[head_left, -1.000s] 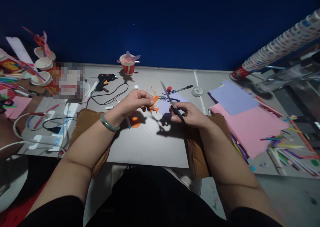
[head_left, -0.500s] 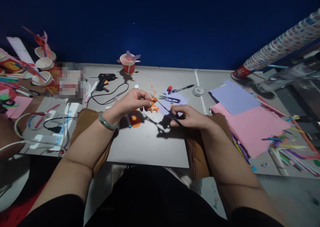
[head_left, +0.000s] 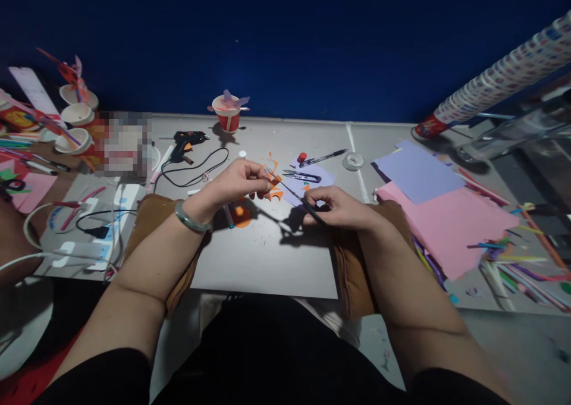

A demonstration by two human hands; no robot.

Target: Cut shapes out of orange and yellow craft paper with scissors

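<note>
My right hand (head_left: 336, 207) is closed round the black handles of a pair of scissors (head_left: 297, 195), whose thin blades point up and left toward my other hand. My left hand (head_left: 245, 180), with a green bangle on its wrist, pinches a small piece of orange paper (head_left: 275, 182) at the blade tips; fingers hide most of it. Jagged orange paper scraps (head_left: 276, 195) lie just behind. An orange paper disc (head_left: 241, 216) rests under the left hand, by a capped pen (head_left: 229, 216). Thread snips (head_left: 303, 176) lie on a purple sheet (head_left: 325, 176) beyond the scissors.
A hot glue gun (head_left: 185, 145) with a looped cord and a decorated paper cup (head_left: 228, 118) stand behind my left hand. Power strips (head_left: 109, 226) and more cups (head_left: 78, 116) are left. Pink paper (head_left: 446, 229), purple paper (head_left: 422, 170) and a long stack of cups (head_left: 495, 84) are right.
Both hands and the scissors stay almost in place. The blades look slightly more closed at the left fingertips, and the view has shifted a little.
</note>
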